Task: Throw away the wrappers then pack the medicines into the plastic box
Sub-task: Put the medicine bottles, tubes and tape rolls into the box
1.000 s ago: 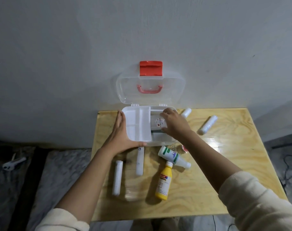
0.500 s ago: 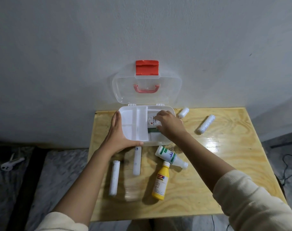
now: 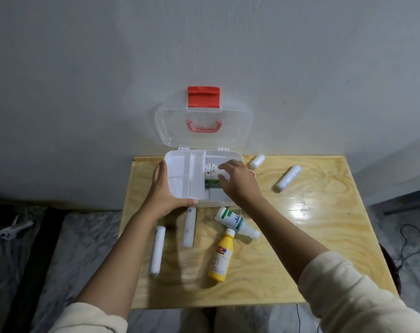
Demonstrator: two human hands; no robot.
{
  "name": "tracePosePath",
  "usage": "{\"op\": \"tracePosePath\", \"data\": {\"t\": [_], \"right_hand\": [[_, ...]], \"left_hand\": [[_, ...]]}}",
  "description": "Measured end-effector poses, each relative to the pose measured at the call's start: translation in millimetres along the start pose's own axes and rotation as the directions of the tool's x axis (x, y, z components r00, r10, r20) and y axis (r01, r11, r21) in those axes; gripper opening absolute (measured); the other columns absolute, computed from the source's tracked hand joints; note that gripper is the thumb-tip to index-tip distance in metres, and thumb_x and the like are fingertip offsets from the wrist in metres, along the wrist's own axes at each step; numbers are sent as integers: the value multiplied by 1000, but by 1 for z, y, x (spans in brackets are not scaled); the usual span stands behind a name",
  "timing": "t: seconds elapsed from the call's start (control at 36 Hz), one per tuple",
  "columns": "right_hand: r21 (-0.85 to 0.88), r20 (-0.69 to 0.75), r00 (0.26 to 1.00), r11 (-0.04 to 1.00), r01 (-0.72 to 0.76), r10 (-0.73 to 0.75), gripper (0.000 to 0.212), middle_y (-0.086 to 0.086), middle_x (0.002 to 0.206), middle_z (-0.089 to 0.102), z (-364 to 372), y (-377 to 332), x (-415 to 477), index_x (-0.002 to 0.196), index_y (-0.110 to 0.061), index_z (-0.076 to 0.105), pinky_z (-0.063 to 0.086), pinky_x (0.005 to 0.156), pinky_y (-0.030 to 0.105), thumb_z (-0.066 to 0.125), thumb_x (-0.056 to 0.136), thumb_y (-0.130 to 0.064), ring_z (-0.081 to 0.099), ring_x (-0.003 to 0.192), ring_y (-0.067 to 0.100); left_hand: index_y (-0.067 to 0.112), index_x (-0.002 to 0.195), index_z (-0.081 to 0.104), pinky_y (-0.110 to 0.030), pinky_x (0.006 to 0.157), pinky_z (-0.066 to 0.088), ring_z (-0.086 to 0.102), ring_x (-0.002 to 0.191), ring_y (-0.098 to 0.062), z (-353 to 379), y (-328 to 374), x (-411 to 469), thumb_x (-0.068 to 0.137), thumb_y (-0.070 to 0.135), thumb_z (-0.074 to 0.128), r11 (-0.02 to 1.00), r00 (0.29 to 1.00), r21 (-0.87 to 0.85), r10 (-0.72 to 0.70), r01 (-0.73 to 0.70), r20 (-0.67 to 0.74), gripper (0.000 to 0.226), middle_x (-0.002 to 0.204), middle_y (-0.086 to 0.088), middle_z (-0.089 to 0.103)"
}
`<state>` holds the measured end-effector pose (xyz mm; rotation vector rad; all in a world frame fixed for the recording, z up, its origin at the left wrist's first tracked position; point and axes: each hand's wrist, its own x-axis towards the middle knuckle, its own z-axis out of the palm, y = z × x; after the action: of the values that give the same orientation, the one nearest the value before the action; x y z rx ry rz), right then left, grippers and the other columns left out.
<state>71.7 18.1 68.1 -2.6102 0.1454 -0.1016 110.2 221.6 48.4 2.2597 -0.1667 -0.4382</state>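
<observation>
White roll (image 3: 211,173) in plastic box (image 3: 180,186), under right hand's fingers (image 3: 224,168).

Box (image 3: 180,174) at table (image 3: 312,236) rear edge; two bottles (image 3: 235,222) before it; rolls (image 3: 288,177) right, probably apart.

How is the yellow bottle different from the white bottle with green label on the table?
The yellow bottle has a yellow body and a white cap; the white bottle is white all over with a green-marked label. The yellow bottle's cap points toward the plastic box, while the white bottle's cap points away from it, to the right. Both lie on their sides on the wooden table, nearly touching.
</observation>
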Motion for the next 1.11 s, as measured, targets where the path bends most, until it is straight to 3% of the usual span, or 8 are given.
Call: {"op": "tracePosePath", "data": {"t": [0.11,0.19,0.31,0.47,0.67,0.81,0.97,1.11], "right_hand": [[150,-235,968,987,-54,88,16,9,102,62,0,-2,-35,99,-9,63,48,79,37,61,83,-12,53,96,25],[250,-298,929,957,-146,220,9,4,93,54,8,-2,-69,89,-10,56,44,75,30,62,83,-13,50,90,20],[267,-205,897,903,-335,393,15,3,89,51,37,-3,-117,86,-14,49,50,71,41,62,83,-22,49,82,19],[192,-73,805,800,-568,589,37,9,96,52,71,-13,-160,95,-12,47,48,79,42,61,82,-43,50,90,24],[232,68,746,717,-658,662,41,6,100,55,84,-25,-159,101,-11,51,47,72,36,64,79,-44,53,88,21],[341,-36,786,747,-571,617,25,4,88,55,79,-29,-169,87,-12,56,39,63,28,64,81,-35,51,76,18],[541,-362,804,809,-230,471,20,2,89,57,39,-38,-153,97,-18,58,47,67,20,69,82,-26,54,80,6],[622,-471,790,783,-19,393,25,11,92,60,-5,-43,-96,98,-17,56,57,72,32,66,79,-31,59,86,21]], "left_hand": [[20,149,9,-32,108,29,22,140,-19,1,-1,-1,48,34,94,1000,1000,-24,13,-13,-17,132,153,0,14],[17,150,6,-31,109,26,19,141,-20,4,-2,-3,53,34,92,999,999,-17,37,-38,-28,131,155,-2,11],[12,150,6,-23,108,20,17,141,-20,6,-6,-5,57,31,91,996,995,-23,84,-86,-52,127,154,-7,12],[10,150,8,-24,112,19,16,142,-20,11,-12,-8,58,34,90,994,992,-51,95,-99,-78,125,153,-9,13],[9,151,1,-17,106,14,12,144,-19,13,-13,-7,61,34,88,993,993,-66,91,-96,-70,127,156,-8,8],[9,151,1,-24,113,16,11,145,-19,11,-12,-7,61,36,88,993,993,-63,100,-104,-65,128,155,-8,9],[11,150,6,-22,105,19,16,142,-19,11,-10,-9,61,34,88,992,992,-73,101,-107,-72,124,154,-8,14],[10,149,11,-20,103,19,18,140,-20,10,-9,-8,58,29,90,992,992,-77,95,-102,-85,122,151,-9,18]]}}
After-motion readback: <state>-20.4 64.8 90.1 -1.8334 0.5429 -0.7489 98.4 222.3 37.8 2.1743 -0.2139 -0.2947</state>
